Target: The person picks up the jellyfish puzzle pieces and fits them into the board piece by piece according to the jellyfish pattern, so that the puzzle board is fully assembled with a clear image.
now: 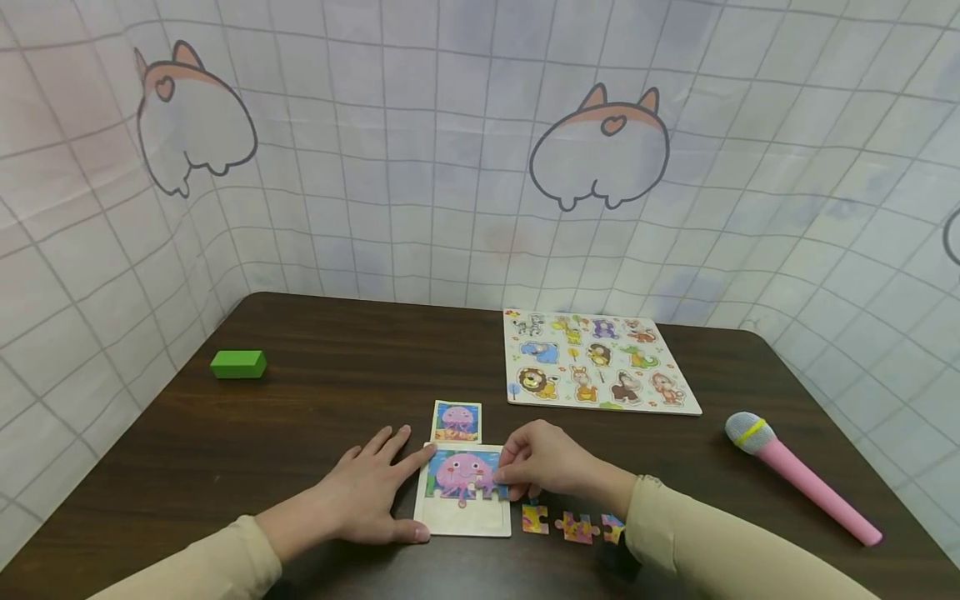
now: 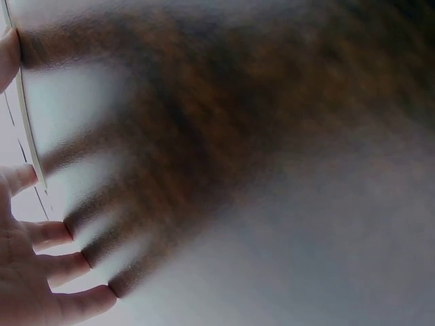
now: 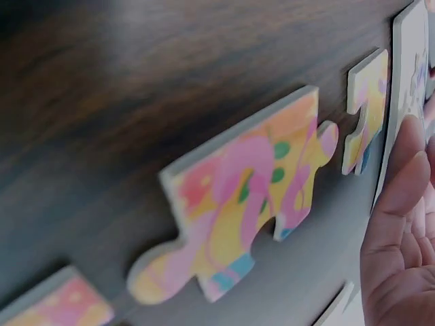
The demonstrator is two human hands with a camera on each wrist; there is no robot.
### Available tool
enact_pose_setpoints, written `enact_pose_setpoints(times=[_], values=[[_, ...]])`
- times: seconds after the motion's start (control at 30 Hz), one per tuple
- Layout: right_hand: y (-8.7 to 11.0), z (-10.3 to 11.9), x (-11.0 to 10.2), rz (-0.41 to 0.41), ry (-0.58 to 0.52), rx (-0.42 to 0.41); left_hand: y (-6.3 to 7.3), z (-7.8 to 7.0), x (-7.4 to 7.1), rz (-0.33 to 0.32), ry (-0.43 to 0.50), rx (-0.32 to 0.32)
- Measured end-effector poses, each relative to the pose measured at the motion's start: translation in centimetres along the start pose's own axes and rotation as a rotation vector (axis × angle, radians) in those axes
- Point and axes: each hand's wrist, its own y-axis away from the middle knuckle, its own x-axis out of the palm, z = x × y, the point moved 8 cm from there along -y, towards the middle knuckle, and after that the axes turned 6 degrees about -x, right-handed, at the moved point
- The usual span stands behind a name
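Observation:
A white-framed puzzle tray (image 1: 462, 527) lies on the table, its upper part filled with a pink jellyfish picture (image 1: 459, 472). My left hand (image 1: 363, 496) lies spread on the table, index finger and thumb touching the tray's left edge; in the left wrist view its fingertips meet the tabletop. At the tray's right side, my right hand (image 1: 553, 460) has curled fingers and pinches a blue-edged puzzle piece (image 1: 501, 492) at the picture's right end. The fingers partly hide that piece. Loose yellow-and-pink pieces lie near the right wrist: one puzzle piece (image 1: 535, 518) by the tray, another (image 3: 248, 193) beside it, and a third (image 1: 612, 528).
A small jellyfish picture card (image 1: 457, 422) touches the tray's far edge. Farther back lies an animal puzzle board (image 1: 600, 362). A pink toy microphone (image 1: 813, 487) rests at the right, a green block (image 1: 238, 364) at the far left. Patterned cloth (image 1: 420, 167) hangs around the table.

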Motion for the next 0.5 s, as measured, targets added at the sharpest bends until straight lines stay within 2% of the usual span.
enact_pose_setpoints(times=[0.2,0.5], values=[[-0.43,0.00,0.48,-0.003,0.017,0.009,-0.08,-0.02,-0.01,0.002,-0.009,-0.009],[-0.82,0.64,0.68,-0.035,0.137,0.009,-0.05,-0.05,-0.04,0.007,-0.004,-0.015]])
